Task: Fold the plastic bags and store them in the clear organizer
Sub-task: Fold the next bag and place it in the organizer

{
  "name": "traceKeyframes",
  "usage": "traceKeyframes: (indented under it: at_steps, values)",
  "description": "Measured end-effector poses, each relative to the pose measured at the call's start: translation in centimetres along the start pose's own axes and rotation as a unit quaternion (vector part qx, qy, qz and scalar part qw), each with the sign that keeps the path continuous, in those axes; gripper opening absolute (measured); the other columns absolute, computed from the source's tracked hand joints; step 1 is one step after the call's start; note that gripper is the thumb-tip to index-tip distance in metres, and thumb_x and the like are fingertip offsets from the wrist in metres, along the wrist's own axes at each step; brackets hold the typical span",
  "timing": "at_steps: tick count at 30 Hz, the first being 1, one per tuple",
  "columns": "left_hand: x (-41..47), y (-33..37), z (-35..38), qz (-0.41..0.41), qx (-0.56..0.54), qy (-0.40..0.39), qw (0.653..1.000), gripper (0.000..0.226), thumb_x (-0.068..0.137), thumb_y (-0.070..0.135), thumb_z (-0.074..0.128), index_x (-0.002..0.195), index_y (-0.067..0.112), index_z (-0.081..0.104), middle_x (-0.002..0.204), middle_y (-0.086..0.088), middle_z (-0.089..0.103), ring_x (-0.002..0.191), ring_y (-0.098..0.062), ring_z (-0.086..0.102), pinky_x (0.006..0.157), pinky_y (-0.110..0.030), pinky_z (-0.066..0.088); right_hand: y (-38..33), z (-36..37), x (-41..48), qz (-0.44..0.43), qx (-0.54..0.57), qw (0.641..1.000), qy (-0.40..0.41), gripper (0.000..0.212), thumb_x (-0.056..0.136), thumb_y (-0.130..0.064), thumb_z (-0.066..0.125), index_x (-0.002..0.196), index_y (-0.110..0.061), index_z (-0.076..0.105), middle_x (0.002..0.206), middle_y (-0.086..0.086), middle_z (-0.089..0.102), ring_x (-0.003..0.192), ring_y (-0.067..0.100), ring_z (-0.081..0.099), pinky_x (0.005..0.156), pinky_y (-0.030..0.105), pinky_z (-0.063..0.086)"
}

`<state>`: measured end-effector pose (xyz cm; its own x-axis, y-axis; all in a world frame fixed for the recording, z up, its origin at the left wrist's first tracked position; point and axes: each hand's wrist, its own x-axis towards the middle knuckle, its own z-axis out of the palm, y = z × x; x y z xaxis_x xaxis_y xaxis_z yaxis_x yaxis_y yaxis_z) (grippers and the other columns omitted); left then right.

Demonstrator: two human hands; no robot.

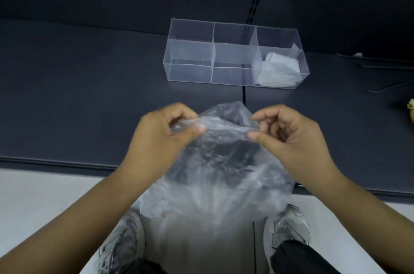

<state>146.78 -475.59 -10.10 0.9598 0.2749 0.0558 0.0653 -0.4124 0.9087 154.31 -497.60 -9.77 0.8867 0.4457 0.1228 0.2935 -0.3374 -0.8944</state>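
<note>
Plastic bag: a clear, crinkly plastic bag [215,161] was held up in the air between the two hands. It hung down over the near edge of the table, and its lower part looked blurry.
Left hand: the left hand [161,135] pinched the top edge of the bag on the left side, with thumb and fingers curled tight on the plastic.
Right hand: the right hand [291,137] pinched the same top edge on the right side, between thumb and first finger. The other fingers were curled in.
Clear organizer: the clear organizer [190,65] stood on the table, farther away than the hands and a bit to the right. Thin see-through walls split it into parts.
Folded bags: a small stack of folded bags [277,67] lay in the part at the right end of the organizer. The other parts showed only the dark table through them.
Table: the table [89,94] was dark and flat, with a dark wall behind it.
Floor: the floor [44,195] near the person was pale grey.
Shoes: two grey shoes [121,242] stood on the floor under the bag.
Rods: thin black rods [392,85] lay on the table far to the right.
Yellow thing: a small yellow thing [411,110] peeked in at the right edge. I could not tell what it was.
</note>
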Motion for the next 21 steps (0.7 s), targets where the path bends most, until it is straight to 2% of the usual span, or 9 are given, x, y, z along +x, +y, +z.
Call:
traceKeyframes:
  at_steps: [3, 6, 7, 10, 12, 14, 16, 18, 21]
  values:
    - [-0.5, -1.4, -0.8, 0.013, 0.036, 0.088, 0.995, 0.022, 0.081, 0.015, 0.074, 0.075, 0.032, 0.062, 0.076, 0.021, 0.066, 0.071, 0.005, 0.061, 0.064, -0.002, 0.040, 2.0, -0.6, -0.1, 0.071, -0.068, 0.995, -0.002, 0.033, 0.078, -0.010, 0.076, 0.094, -0.036, 0.062, 0.065, -0.008, 0.053, 0.052, 0.005, 0.042, 0.056, 0.010, 0.038]
    - [-0.7, -2.7, -1.1, -0.031, -0.008, 0.103, 0.994, 0.023, 0.081, 0.014, 0.074, 0.075, 0.030, 0.060, 0.070, 0.016, 0.062, 0.062, 0.002, 0.054, 0.060, -0.006, 0.041, 3.0, -1.2, 0.1, 0.119, -0.095, 0.988, 0.023, 0.017, 0.082, -0.021, 0.072, 0.096, -0.028, 0.065, 0.071, -0.005, 0.057, 0.057, 0.002, 0.049, 0.058, 0.008, 0.040]
    - [-0.7, -3.0, -1.1, -0.049, -0.036, 0.101, 0.993, 0.022, 0.082, 0.015, 0.074, 0.074, 0.030, 0.060, 0.068, 0.013, 0.060, 0.060, 0.000, 0.051, 0.059, -0.009, 0.042, 2.9, -1.1, 0.2, 0.124, -0.084, 0.988, 0.023, 0.019, 0.082, -0.032, 0.070, 0.099, -0.028, 0.064, 0.080, -0.004, 0.062, 0.065, 0.000, 0.054, 0.064, 0.008, 0.042]
    - [-0.7, -3.4, -1.2, -0.094, -0.109, 0.088, 0.986, 0.023, 0.084, 0.017, 0.071, 0.072, 0.032, 0.059, 0.067, 0.009, 0.057, 0.064, -0.009, 0.051, 0.060, -0.016, 0.045, 2.6, 0.3, 0.1, 0.161, -0.029, 0.983, -0.080, 0.063, 0.063, -0.066, 0.063, 0.118, -0.036, 0.052, 0.119, -0.010, 0.056, 0.106, -0.002, 0.054, 0.090, 0.017, 0.043]
    - [-0.8, -3.3, -1.0, -0.109, -0.131, 0.081, 0.982, 0.021, 0.085, 0.019, 0.070, 0.072, 0.029, 0.058, 0.068, 0.008, 0.060, 0.062, -0.006, 0.054, 0.057, -0.014, 0.045, 2.7, 1.8, -0.1, 0.207, -0.013, 0.966, -0.156, 0.070, 0.063, -0.065, 0.068, 0.124, -0.036, 0.051, 0.128, -0.012, 0.050, 0.118, -0.001, 0.048, 0.099, 0.024, 0.040]
    - [-0.9, -2.9, -1.0, -0.124, -0.180, 0.070, 0.973, 0.017, 0.084, 0.023, 0.070, 0.073, 0.027, 0.058, 0.070, 0.007, 0.065, 0.060, -0.004, 0.058, 0.056, -0.015, 0.047, 3.1, 2.8, 0.0, 0.221, -0.002, 0.964, -0.148, 0.041, 0.073, -0.043, 0.076, 0.109, -0.028, 0.063, 0.121, -0.007, 0.057, 0.112, 0.006, 0.055, 0.098, 0.028, 0.043]
    - [-0.9, -2.8, -1.4, -0.138, -0.228, 0.072, 0.961, 0.014, 0.081, 0.027, 0.069, 0.076, 0.022, 0.056, 0.069, 0.006, 0.068, 0.059, -0.005, 0.062, 0.054, -0.018, 0.049, 3.2, 2.7, 0.6, 0.210, 0.055, 0.972, -0.094, 0.008, 0.081, -0.018, 0.074, 0.085, -0.015, 0.068, 0.098, 0.000, 0.067, 0.089, 0.010, 0.064, 0.088, 0.026, 0.049]
    - [-0.8, -3.0, -2.2, -0.144, -0.248, 0.099, 0.953, 0.013, 0.084, 0.024, 0.067, 0.078, 0.021, 0.055, 0.068, 0.006, 0.068, 0.057, -0.007, 0.063, 0.052, -0.019, 0.050, 3.0, 2.0, 1.1, 0.192, 0.129, 0.972, -0.037, 0.015, 0.083, -0.006, 0.070, 0.071, -0.012, 0.062, 0.072, -0.002, 0.065, 0.068, 0.008, 0.058, 0.073, 0.019, 0.048]
    - [-0.5, -3.6, -3.6, -0.141, -0.253, 0.143, 0.946, 0.017, 0.093, 0.019, 0.060, 0.078, 0.023, 0.054, 0.072, 0.006, 0.071, 0.058, -0.007, 0.062, 0.053, -0.019, 0.051, 2.4, 0.0, 1.7, 0.138, 0.161, 0.976, 0.043, 0.022, 0.081, 0.000, 0.068, 0.068, -0.011, 0.054, 0.054, -0.005, 0.060, 0.051, 0.004, 0.053, 0.057, 0.013, 0.046]
